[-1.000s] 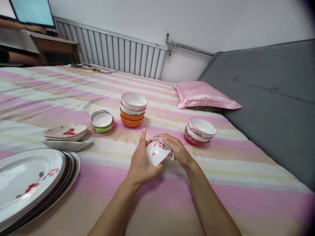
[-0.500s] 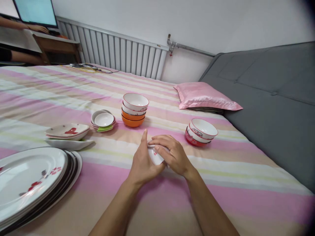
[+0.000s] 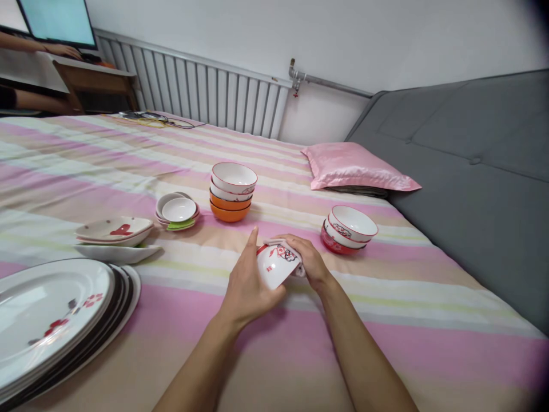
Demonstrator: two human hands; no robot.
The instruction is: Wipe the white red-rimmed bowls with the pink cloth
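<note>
My left hand cups a small white bowl with red marks, tilted on its side above the striped bedspread. My right hand presses a white cloth against the bowl's far side, fingers curled over it. A stack of two red-and-white bowls sits just right of my hands. Farther back stands a taller stack of orange and white bowls.
Small saucers lie left of the orange stack, shallow dishes further left, and large oval plates at the near left. A pink pillow and grey headboard are at right. A person sits at a desk far left.
My right hand slid over the bowl's side, covering it half a second ago, then back, so the bowl's red marks show again. The left hand kept its hold.
</note>
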